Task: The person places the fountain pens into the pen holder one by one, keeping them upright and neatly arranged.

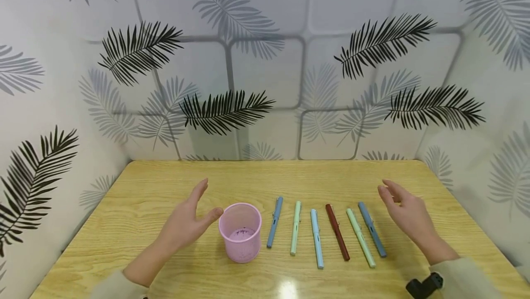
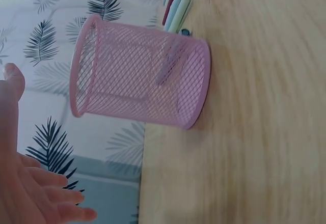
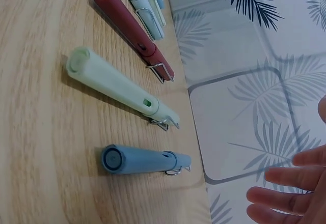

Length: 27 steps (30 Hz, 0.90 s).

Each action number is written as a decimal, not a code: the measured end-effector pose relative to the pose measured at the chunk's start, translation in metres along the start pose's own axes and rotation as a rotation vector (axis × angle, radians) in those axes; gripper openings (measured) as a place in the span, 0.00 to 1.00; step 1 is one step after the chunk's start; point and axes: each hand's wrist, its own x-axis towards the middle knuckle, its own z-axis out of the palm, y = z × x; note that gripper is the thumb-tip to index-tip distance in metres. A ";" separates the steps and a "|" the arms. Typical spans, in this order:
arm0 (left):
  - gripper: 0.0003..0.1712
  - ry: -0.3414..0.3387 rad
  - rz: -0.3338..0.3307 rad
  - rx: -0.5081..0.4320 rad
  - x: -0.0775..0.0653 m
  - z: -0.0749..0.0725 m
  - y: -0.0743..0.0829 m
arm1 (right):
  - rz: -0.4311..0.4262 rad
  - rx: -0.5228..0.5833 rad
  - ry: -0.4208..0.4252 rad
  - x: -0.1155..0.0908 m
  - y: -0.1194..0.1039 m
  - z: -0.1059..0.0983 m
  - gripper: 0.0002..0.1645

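A pink mesh pen cup stands upright on the table, with no pens inside. My left hand hovers just left of it, fingers extended, holding nothing; the left wrist view shows the cup's mesh side. Right of the cup lie several capped pens in a loose row: a blue pen, a mint pen, a light blue pen, a dark red pen, another mint pen and another blue pen. My right hand hovers right of that last pen, relaxed and holding nothing.
The wooden table ends at a wall with leaf prints behind it. Patterned walls also rise at the left and right sides. A black strap device sits at my right wrist.
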 end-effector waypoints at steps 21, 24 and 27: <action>0.45 -0.030 0.039 -0.470 -0.014 0.034 0.010 | 0.011 -0.073 -0.074 -0.001 0.009 0.029 0.21; 0.46 -0.044 0.042 -0.550 -0.014 0.039 0.009 | 0.021 -0.079 -0.113 -0.002 0.012 0.032 0.20; 0.47 -0.065 0.049 -0.589 -0.015 0.042 0.010 | 0.056 -0.082 -0.171 -0.002 0.014 0.034 0.22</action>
